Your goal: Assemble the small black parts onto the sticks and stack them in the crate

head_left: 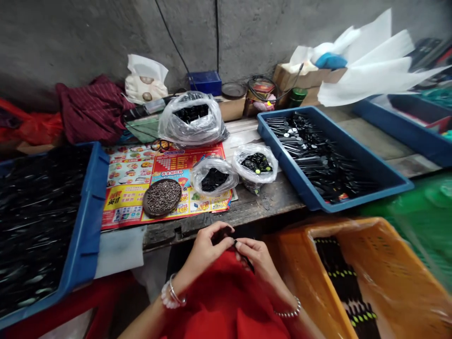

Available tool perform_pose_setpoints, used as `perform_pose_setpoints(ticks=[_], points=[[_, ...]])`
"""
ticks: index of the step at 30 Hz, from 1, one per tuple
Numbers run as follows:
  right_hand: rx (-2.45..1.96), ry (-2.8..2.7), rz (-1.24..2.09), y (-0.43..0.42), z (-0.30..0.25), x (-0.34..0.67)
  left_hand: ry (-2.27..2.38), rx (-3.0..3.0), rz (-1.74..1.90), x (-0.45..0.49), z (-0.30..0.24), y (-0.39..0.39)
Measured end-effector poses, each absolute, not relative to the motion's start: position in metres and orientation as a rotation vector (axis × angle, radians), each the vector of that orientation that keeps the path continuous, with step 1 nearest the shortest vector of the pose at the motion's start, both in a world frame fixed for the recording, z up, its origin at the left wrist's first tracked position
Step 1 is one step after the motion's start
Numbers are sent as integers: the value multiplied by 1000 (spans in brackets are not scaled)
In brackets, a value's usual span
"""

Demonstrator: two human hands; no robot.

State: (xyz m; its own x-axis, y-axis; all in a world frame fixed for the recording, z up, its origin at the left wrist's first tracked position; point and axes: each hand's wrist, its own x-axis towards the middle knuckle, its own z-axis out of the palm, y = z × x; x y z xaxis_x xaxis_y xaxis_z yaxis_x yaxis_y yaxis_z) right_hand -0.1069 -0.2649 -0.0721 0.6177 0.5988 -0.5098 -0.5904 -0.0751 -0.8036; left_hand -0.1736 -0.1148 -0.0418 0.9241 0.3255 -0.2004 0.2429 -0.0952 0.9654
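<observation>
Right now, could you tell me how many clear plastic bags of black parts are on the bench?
3: large bag at the back; left small bag and right small bag in front.

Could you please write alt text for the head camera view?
The left hand and right hand pinch a small black part above red cloth. A workbench holds a blue tray of black parts, plastic bags and a dish of screws.

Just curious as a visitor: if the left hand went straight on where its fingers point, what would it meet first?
The left hand would likely meet the small black part it touches, then the right hand.
</observation>
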Motion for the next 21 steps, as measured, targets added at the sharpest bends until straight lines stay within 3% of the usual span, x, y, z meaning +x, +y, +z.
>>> perform_pose_setpoints(ticks=[6,21], points=[[-1311,95,897,-272,-70,-104,453,1385,-42,-183,-47,-121],[-1266,50,787,-270,-83,-109,503,1273,36,-196,-56,-137]])
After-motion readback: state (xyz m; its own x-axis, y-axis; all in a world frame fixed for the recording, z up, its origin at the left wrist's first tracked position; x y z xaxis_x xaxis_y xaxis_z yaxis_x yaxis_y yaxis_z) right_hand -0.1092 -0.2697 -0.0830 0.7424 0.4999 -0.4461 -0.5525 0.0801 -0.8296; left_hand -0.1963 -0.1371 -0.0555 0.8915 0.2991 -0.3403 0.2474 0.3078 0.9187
